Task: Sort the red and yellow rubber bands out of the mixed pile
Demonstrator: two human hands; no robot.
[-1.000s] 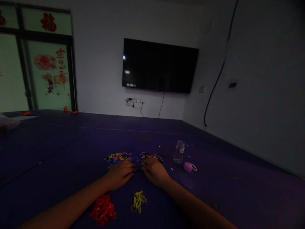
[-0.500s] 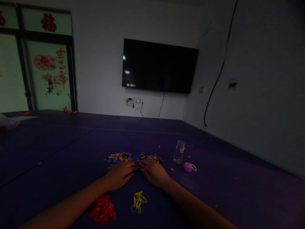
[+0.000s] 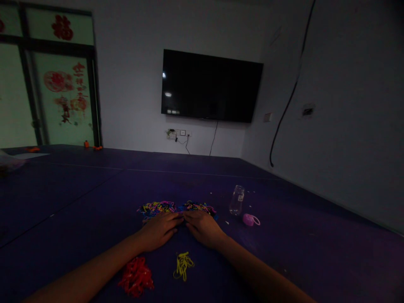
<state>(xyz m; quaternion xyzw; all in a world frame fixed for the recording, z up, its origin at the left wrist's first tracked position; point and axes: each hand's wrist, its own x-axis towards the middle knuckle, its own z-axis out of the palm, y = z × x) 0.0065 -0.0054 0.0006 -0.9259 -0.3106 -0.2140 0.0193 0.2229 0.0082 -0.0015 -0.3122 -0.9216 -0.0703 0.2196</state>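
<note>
Many multicoloured rubber bands lie in a heap, with one part at the left (image 3: 158, 207) and another at the right (image 3: 200, 206). My left hand (image 3: 159, 230) rests at the near side of the heap, fingers stretched out and thumb apart. Opposite it, my right hand (image 3: 203, 227) reaches in with outstretched fingers, its tips almost meeting the left ones. Any band under the fingertips is hidden. Closer to me are a pile of red rubber bands (image 3: 137, 277), beside my left forearm, and a smaller bunch of yellow rubber bands (image 3: 183, 266) between my forearms.
A clear bottle (image 3: 236, 201) without its cap stands right of the heap, beside a pink cap with a loop (image 3: 249, 219). White scraps dot the purple tabletop (image 3: 299, 252). Orange items (image 3: 86, 144) sit at the far left edge. A television (image 3: 211, 86) hangs on the wall.
Both hands stay in nearly the same place, with only a slight shift at the fingertips. The piles of rubber bands look unchanged.
</note>
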